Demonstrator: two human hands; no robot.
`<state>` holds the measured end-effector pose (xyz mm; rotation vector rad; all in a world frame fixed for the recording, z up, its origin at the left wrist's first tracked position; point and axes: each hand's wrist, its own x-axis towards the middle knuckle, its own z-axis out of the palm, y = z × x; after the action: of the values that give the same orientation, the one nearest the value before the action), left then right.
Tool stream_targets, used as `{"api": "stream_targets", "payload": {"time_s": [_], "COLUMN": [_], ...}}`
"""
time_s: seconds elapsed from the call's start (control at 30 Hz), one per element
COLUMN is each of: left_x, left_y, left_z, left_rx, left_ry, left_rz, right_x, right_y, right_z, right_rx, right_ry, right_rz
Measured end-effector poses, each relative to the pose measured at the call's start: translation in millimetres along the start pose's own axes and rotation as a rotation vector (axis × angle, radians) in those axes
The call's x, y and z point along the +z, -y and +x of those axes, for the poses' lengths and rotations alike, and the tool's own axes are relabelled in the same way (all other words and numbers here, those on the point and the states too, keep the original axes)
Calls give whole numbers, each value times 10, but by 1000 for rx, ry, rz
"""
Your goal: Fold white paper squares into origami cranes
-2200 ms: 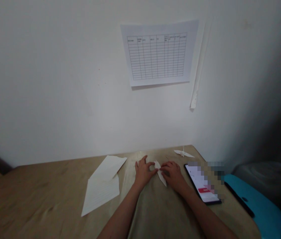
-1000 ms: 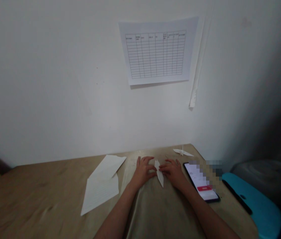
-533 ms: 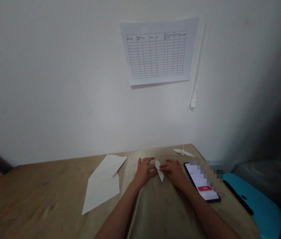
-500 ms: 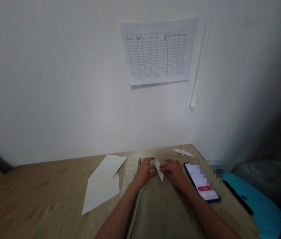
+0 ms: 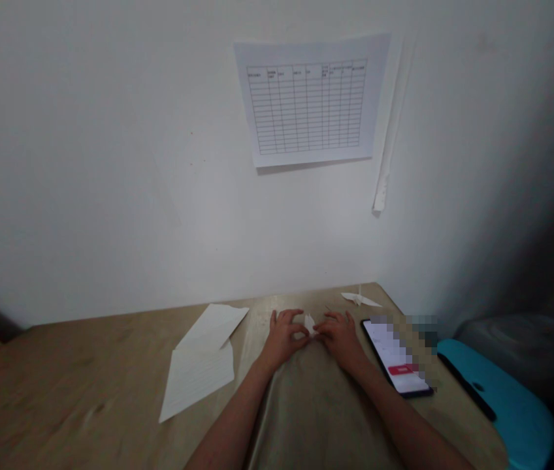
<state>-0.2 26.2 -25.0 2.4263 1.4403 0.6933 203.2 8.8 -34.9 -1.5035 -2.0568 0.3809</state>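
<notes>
A small folded white paper [image 5: 309, 324] is held between my two hands just above or on the table. My left hand [image 5: 285, 335] pinches its left side with thumb and forefinger. From the other side, my right hand [image 5: 339, 337] grips its lower right part, the remaining fingers spread. Only the pointed upper part of the paper shows clearly; fingertips cover its lower edge. Beyond my right hand lies a folded paper crane [image 5: 360, 299] with long thin wings. To the left of my left hand are creased white paper sheets [image 5: 197, 380], one faintly lined.
A phone [image 5: 394, 365] with a lit screen lies right of my right forearm, partly pixelated. A turquoise object [image 5: 522, 405] stands off the table's right edge. On the wall behind hangs a printed table sheet [image 5: 312, 108]. A brownish cover [image 5: 85, 378] spreads over the table.
The lower point of the folded paper, which stuck out toward me, is now turned up, so the paper looks shorter. My hands have stayed nearly in place.
</notes>
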Motion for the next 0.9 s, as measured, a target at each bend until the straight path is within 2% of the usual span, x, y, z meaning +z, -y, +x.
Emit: {"api": "stream_targets", "payload": {"time_s": [0.27, 0.43, 0.9], "left_x": [16, 29, 79], "left_y": [-24, -38, -111], "left_z": [38, 59, 50], "left_rx": [-121, -177, -205], "left_ry": [15, 22, -17], "left_rz": [-56, -69, -64], "right_x": [29, 34, 11], "right_y": [67, 67, 32], "right_z": [22, 8, 9], "right_rx": [18, 25, 56], "right_ry": [-32, -48, -52], "right_rz": [-57, -15, 61]}}
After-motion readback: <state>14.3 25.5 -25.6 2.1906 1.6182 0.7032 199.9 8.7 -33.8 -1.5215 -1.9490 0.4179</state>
